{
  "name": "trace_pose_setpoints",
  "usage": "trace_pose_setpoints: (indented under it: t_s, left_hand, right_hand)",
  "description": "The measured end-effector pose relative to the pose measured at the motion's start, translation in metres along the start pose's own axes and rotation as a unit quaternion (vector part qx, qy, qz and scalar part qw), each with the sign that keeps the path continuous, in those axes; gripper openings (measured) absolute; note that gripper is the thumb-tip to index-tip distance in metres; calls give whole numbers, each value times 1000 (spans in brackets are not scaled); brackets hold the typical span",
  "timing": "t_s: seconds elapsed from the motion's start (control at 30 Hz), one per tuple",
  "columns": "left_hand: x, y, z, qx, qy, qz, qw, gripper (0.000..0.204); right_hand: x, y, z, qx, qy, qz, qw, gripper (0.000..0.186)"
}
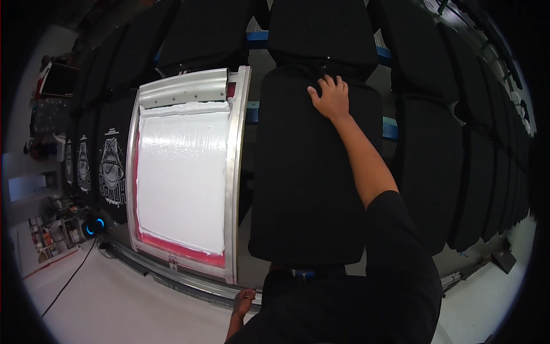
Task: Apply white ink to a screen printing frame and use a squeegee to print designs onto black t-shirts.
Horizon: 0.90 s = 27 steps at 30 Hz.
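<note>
My right arm reaches forward over a black T-shirt [312, 172] stretched on a flat printing board. At the shirt's far end my right hand [332, 98] lies on the cloth, its fingers spread and pointing away from me. Low in the picture, my left hand [244, 299] is closed beside a long metal rail [195, 286]; what is in its fingers, if anything, I cannot make out. Just left of the shirt is a screen-printing frame [232, 172] with white ink [182, 178] spread over its mesh. A metal squeegee [183, 87] rests across the frame's far end, with ink piled along its edge.
Further black shirts [429, 172] on boards stand in rows to the right and at the far side. Left of the frame, a black shirt [112, 166] carries a white print. Blue bars [258, 40] show between boards. A cable [69, 278] crosses the pale floor at the lower left.
</note>
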<state>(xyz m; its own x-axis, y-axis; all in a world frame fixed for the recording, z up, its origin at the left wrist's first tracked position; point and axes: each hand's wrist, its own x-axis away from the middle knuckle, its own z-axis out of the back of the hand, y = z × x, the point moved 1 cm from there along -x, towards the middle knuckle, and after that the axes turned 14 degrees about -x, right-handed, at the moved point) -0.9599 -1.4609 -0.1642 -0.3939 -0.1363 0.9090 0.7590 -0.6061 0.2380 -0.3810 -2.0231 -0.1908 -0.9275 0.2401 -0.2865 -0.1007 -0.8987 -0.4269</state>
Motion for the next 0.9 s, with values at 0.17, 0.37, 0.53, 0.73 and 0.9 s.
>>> trace_pose_setpoints:
  t_s: [0.17,0.37,0.53,0.73,0.9]
  left_hand:
    - [-17,10,-12,-4,-16,-15,1000,29]
    - [-28,25,-17,60,16,-33,998,29]
    - [-13,49,-22,22,11,-17,1000,32]
    - [-9,30,-33,47,50,-19,997,37]
    - [6,40,-48,-1,19,13,1000,38]
  right_hand:
    - [-24,12,15,-62,-76,52,994,49]
    - [-30,-22,8,10,-100,-49,994,71]
    - [-36,-25,1,-27,-106,-134,985,75]
    - [-29,11,31,-259,-101,-75,958,54]
    - [-32,-2,24,-219,78,-52,971,66]
